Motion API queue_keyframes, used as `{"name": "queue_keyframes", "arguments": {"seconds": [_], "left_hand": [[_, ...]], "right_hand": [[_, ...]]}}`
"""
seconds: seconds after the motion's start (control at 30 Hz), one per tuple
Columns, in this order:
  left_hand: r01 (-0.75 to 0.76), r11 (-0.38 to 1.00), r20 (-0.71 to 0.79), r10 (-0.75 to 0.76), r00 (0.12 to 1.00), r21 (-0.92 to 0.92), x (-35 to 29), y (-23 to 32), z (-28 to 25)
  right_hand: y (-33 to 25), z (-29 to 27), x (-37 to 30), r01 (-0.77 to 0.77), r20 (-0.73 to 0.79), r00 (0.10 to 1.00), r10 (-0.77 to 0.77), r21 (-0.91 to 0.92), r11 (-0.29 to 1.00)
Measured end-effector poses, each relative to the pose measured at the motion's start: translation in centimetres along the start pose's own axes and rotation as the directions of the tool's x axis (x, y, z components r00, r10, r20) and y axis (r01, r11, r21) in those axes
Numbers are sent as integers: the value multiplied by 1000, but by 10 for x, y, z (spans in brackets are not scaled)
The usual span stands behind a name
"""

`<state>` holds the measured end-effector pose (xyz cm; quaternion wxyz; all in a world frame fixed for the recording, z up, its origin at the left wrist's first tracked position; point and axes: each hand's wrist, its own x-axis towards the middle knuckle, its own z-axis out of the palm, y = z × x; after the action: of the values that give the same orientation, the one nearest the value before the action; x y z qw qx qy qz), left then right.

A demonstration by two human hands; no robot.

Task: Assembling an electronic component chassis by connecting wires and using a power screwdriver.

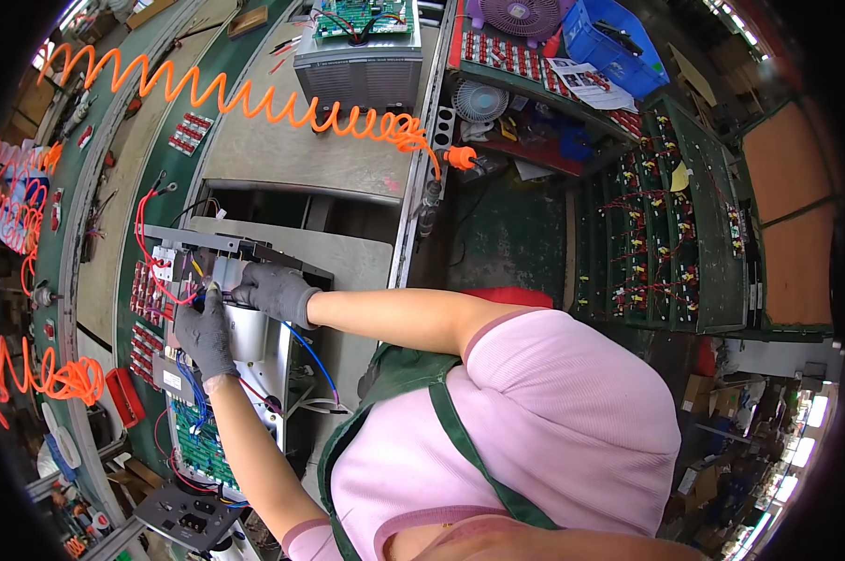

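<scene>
Matt cloth gloves [275, 292], smooth metallic cylinder [247, 332], glossy plastic coil [400, 130].

Just below the white fan [479, 101], an orange plug [460, 157] is hung; to that fan's left, a coiled hose [399, 128] is strung; to its upper right, a purple fan [521, 17] is placed; farther right, a blue crate [586, 51] and papers [591, 86] are set; to its lower right, a green rack [712, 234] is filled with wires [623, 299]; far to its lower left, a red box [119, 400] is seen.
</scene>
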<state>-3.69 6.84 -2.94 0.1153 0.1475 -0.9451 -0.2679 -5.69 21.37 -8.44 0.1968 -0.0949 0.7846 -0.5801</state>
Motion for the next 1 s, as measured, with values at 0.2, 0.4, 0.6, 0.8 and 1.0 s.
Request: {"name": "queue_keyframes", "arguments": {"seconds": [0.2,0.4,0.6,0.8,1.0], "left_hand": [[4,1000,8,-4,1000,14,1,-1,0],[-6,999,0,6,1000,-32,2,-10,2],[15,999,37,-14,999,-35,2,-4,3],[-78,995,-21,77,997,-62,-1,-8,0],[-25,999,-22,26,999,24,5,-14,8]], "right_hand": [[3,-2,-6,68,-44,997,-70,-44,997],[2,3,2,6,-19,1000,-8,-105,994],[-4,-8,3,-41,43,998,46,-117,992],[15,7,11,306,22,948,-318,-338,890],[50,14,36,364,53,929,-365,-290,885]]}}
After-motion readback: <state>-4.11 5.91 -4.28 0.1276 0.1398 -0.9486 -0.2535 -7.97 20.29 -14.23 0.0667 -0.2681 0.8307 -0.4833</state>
